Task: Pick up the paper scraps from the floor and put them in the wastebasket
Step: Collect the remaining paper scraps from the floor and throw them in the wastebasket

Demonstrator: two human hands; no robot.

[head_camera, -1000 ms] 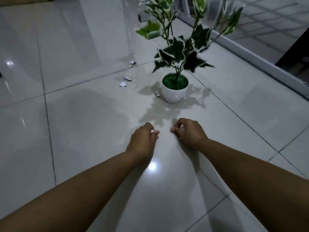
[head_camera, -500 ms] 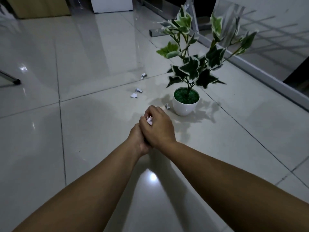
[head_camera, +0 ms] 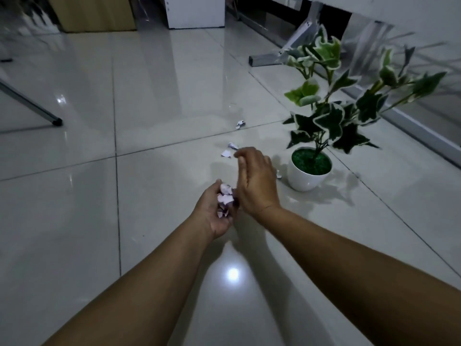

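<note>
My left hand [head_camera: 215, 216] is cupped palm up and holds a small heap of white paper scraps [head_camera: 225, 199]. My right hand [head_camera: 254, 181] hovers just right of it and stretches forward, fingers loosely bent and empty. On the tiles ahead lie more scraps: two close together [head_camera: 229, 149] just beyond my right fingertips, one farther off [head_camera: 240, 124], and one [head_camera: 278, 174] by the pot, partly hidden behind my right hand. No wastebasket is in view.
A potted artificial plant in a white pot [head_camera: 308, 179] stands right of my hands. A metal frame base [head_camera: 264, 59] and a rail [head_camera: 424, 131] run along the right. A thin metal leg [head_camera: 32, 106] crosses the left floor. Cabinets [head_camera: 194, 13] stand at the back.
Both hands lifted off the floor and met; the scrap from my right hand now lies in my left palm. My right hand has drawn away and reaches forward. The view tilted up.
</note>
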